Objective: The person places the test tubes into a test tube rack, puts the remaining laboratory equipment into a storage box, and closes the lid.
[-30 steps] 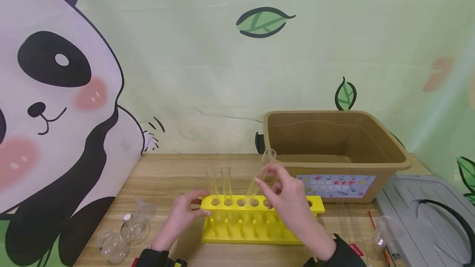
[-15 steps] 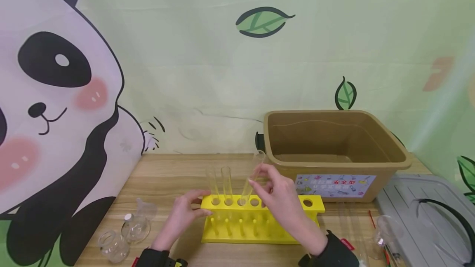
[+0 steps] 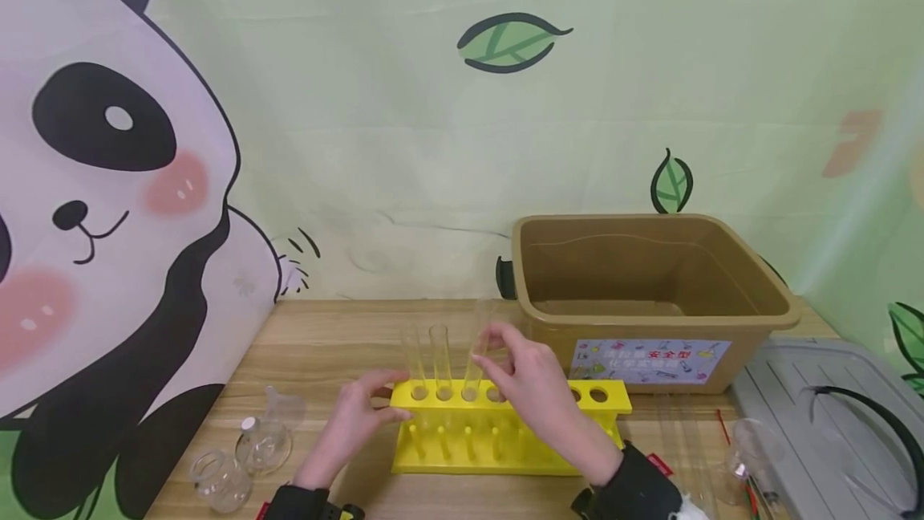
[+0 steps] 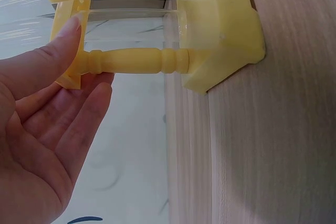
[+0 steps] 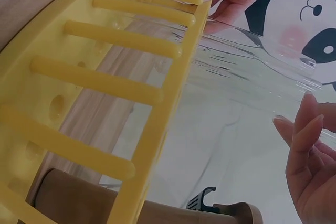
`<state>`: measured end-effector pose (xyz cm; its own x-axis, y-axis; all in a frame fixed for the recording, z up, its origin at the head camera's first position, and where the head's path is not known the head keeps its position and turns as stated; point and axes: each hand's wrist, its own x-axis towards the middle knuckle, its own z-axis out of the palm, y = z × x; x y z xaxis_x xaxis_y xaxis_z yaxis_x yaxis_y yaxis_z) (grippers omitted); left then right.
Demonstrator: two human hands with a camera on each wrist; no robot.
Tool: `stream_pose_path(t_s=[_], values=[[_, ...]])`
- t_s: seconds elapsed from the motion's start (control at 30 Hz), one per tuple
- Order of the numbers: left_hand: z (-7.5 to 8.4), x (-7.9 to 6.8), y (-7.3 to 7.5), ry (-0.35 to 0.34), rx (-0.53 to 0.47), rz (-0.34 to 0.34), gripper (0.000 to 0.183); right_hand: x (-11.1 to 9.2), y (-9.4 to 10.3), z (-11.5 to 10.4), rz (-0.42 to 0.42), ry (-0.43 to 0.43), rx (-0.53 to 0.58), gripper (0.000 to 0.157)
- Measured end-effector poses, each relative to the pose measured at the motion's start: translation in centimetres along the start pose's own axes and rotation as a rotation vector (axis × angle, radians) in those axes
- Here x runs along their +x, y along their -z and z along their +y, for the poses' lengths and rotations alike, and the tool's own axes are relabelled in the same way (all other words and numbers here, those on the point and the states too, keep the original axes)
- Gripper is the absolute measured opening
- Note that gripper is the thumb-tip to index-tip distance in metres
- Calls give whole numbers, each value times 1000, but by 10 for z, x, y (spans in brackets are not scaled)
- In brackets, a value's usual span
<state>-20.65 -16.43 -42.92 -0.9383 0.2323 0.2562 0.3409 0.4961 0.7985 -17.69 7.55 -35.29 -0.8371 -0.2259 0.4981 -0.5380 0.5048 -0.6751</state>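
Observation:
A yellow test tube rack (image 3: 462,464) stands on the table, with a row of holes above a row of pegs. My left hand (image 3: 352,414) grips the left end of its top bar; the left wrist view shows the thumb (image 4: 67,38) on one side and fingers behind. Two clear test tubes (image 3: 441,355) stand in the first two holes from the left. My right hand (image 3: 530,375) pinches another clear test tube (image 3: 472,375) by its upper part, its lower end in the third hole. Further right, several holes hold no tube.
Behind the rack at right is a brown plastic bin (image 3: 650,319). Glass bottles (image 3: 220,480) and a small funnel (image 3: 283,408) sit at left. At right lie more glass tubes (image 3: 678,440), a beaker (image 3: 751,448) and a grey lid (image 3: 816,424).
My right hand has moved left along the rack, bringing the test tube from about the fourth hole to the third and more upright. My left hand has stayed on the rack's end.

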Motion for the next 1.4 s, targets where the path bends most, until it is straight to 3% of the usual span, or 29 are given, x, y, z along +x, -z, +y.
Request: stream_pose_path(t_s=[0.33, 1.4], values=[[3, 0, 0, 7, -29, -13, 46, 3, -9, 9, -72, 7, -44, 25], [2, 1, -1, 23, -10, 2, 44, -4, -24, 24, -145, -70, -80, 30]])
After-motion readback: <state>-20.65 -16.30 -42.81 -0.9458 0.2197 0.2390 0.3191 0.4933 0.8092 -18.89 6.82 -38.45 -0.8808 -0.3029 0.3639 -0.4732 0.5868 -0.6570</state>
